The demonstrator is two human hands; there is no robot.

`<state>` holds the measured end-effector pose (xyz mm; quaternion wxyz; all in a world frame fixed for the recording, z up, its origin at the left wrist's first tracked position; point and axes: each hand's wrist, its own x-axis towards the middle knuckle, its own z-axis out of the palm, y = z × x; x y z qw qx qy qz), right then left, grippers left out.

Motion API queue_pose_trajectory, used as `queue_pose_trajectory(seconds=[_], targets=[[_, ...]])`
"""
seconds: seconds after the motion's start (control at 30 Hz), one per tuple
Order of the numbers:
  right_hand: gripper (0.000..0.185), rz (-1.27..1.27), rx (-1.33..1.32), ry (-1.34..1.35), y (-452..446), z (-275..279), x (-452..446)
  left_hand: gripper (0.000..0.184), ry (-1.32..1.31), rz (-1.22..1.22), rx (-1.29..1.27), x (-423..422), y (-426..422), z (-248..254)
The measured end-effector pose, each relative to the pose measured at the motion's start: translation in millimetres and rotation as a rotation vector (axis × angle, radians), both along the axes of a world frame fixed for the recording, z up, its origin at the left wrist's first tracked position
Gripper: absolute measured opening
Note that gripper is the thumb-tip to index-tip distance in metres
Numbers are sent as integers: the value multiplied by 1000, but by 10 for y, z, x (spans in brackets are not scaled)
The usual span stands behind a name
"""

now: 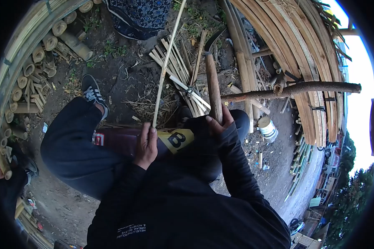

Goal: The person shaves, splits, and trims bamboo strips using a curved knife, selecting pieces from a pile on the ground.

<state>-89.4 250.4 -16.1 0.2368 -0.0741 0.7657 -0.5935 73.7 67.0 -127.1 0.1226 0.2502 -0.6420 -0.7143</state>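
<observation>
My left hand (146,145) is closed on the lower end of a long, thin bamboo strip (165,66), which slants up and away past the top edge of the view. In my right hand (221,122) is the thick wooden handle of a curved knife (212,83); its dark, hooked blade points away from me. Both hands are above my lap, with a gap between them. Across my legs lies a dark maroon and yellow covering (176,140) marked with a letter B. Just beyond it, a tied bundle of split bamboo strips (187,85) rests on the ground.
A rough branch (295,88) runs sideways right of the knife. Long bamboo slats (295,41) are stacked at upper right, near a white bucket (267,129). Cut bamboo poles (38,54) are piled at left. A patterned blue cloth (139,16) is at the top. Another person's shoe (29,168) shows at left.
</observation>
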Motion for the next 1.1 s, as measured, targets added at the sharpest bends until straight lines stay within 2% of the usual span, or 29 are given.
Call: queue_pose_trajectory(seconds=[0.03,0.1,0.13,0.23,0.37,0.47,0.57,0.63,0.7,0.73,0.8,0.9,1.0,1.03,1.07,1.1], targets=[[65,0,-11,6,-4,19,-18,20,6,0,-11,-12,-2,5],[68,45,-87,77,-70,132,-44,21,171,133,-216,-56,-18,95],[64,51,-104,59,-111,211,-40,24,173,120,-279,-34,-36,15],[54,28,-200,40,-327,308,-61,29,125,134,-364,10,-18,75],[54,-92,-306,131,-826,424,-111,33,172,135,-482,-97,-3,107],[51,-140,-440,170,-1165,480,-186,35,275,103,-491,-376,-11,-147],[54,-131,-458,149,-1272,578,-297,36,391,126,-587,-762,-80,-22],[58,-55,-502,209,-1311,543,-413,34,395,77,-600,-895,-157,264],[61,-38,-524,222,-1309,546,-457,34,268,-144,-758,-971,-248,503],[62,-5,-482,366,-1292,538,-508,37,323,-169,-712,-1001,-344,652],[66,45,-407,546,-1273,535,-542,40,447,-21,-825,-1110,-625,1039],[68,131,-362,622,-1336,339,-525,41,549,87,-772,-1258,-1086,1772],[70,189,-237,652,-1477,208,-407,47,595,-4,-624,-1262,-1413,2310],[70,219,-176,652,-1532,177,-388,42,671,-27,-590,-1289,-1495,2330],[71,227,-191,805,-1615,143,-401,39,653,-27,-539,-1289,-1551,2357],[71,233,-194,791,-1666,120,-404,35,634,-29,-486,-1296,-1591,2357]])
